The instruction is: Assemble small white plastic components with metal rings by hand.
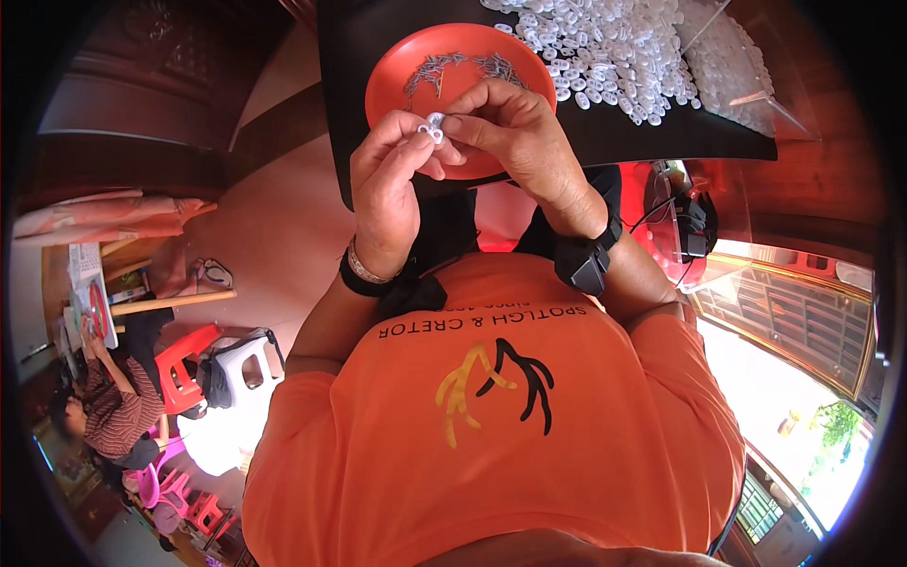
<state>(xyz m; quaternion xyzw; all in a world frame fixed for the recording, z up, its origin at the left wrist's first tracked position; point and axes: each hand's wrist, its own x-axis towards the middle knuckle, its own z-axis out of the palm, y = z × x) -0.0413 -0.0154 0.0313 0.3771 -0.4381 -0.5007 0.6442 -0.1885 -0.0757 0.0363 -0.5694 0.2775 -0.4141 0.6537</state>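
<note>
My left hand (389, 175) is closed, thumb and fingertips pinching a small white plastic piece with round holes (432, 133). My right hand (524, 142) meets it from the other side, thumb and forefinger pressed together at the upper edge of the white plastic. Whether this is one piece or two stacked together is too small to tell. Both hands are raised over the near part of a round orange-red dish (380, 83). Small slim grey parts (498, 68) lie inside the dish, partly hidden behind my fingers.
A large heap of white oval plastic pieces (609, 47) covers the right of the black table (699, 140), beside a clear bag full of them (732, 80). Another person (118, 406) sits far to the left, near a red stool (179, 364) and a white stool (250, 364).
</note>
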